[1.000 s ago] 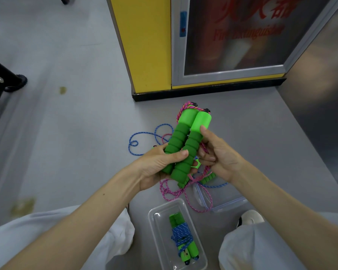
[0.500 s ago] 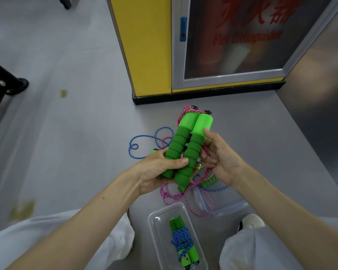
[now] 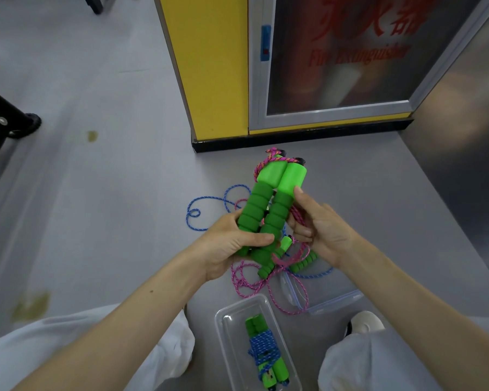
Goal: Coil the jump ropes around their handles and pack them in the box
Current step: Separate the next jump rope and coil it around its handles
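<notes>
My left hand point(image 3: 229, 246) grips two green foam handles point(image 3: 268, 210) held side by side, pointing up and away. Their pink rope point(image 3: 254, 280) loops over the handle tops and trails in loose loops on the floor below. My right hand point(image 3: 319, 230) touches the right handle with a fingertip and pinches the pink rope beside it. A clear plastic box point(image 3: 223, 323) on the floor between my knees holds a green-handled rope wound with blue cord point(image 3: 264, 354). Another blue rope point(image 3: 206, 204) lies loose behind my hands, with one green handle point(image 3: 305, 262) under my right wrist.
A clear lid with a blue rim point(image 3: 328, 294) lies right of the box. A yellow cabinet with a glass door point(image 3: 218, 69) stands ahead on the grey floor. A black caster and frame point(image 3: 9, 125) sit far left. My white-trousered knees point(image 3: 76, 348) flank the box.
Both hands have held the green handles in nearly the same place; my right fingers shifted slightly along the right handle and the pink rope.
</notes>
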Tool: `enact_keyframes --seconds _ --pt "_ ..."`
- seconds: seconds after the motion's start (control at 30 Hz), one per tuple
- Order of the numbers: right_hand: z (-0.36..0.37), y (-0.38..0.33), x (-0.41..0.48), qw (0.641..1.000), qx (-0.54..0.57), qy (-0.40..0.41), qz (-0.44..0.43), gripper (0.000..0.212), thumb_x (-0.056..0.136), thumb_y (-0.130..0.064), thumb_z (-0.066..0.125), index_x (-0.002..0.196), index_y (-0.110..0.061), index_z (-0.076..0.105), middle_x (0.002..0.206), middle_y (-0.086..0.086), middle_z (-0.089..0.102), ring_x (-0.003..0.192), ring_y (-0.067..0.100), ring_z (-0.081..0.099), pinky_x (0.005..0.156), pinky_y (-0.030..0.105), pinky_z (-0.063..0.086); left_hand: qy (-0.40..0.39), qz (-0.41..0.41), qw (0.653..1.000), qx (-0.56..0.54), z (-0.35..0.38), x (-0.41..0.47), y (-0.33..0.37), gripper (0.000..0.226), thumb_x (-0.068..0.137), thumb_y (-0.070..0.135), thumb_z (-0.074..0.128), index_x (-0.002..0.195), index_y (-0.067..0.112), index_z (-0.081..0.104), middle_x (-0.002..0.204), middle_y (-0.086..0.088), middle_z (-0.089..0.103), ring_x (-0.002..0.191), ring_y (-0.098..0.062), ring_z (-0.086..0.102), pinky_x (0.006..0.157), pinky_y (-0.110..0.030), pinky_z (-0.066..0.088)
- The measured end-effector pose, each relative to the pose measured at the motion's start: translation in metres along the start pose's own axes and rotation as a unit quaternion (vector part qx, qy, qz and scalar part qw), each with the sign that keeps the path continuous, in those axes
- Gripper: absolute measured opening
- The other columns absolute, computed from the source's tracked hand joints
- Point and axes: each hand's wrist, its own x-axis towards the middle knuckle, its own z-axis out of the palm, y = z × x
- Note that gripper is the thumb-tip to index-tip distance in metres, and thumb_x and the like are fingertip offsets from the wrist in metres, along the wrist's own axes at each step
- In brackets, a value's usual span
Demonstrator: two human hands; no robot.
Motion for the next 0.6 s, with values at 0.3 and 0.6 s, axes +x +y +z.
enact_keyframes --seconds 0.3,0.6 --pt "-0.004 0.003 0.001 0.983 -0.139 0.106 0.060 0.024 0.088 -0.018 0.065 0.088 0.005 0.068 0.049 0.005 0.049 0.032 0.007 0.034 0.036 0.017 0.033 0.148 0.091 0.944 0.281 -0.010 0.010 -0.009 0.034 0.072 0.003 0.076 0.095 0.023 0.062 0.088 -0.005 0.069 0.079 -0.021 0.066 0.070 -0.031 0.056" --pt "0.003 0.008 -0.001 0.985 -0.147 0.010 0.087 0.010 0.091 -0.005 0.058 0.093 0.003 0.065 0.057 0.005 0.062 0.037 0.006 0.043 0.037 0.016 0.036 0.306 0.216 0.629 0.681 -0.009 0.009 -0.026 0.056 0.066 0.000 0.072 0.118 0.017 0.059 0.078 -0.004 0.065 0.063 -0.026 0.060 0.048 -0.028 0.033"
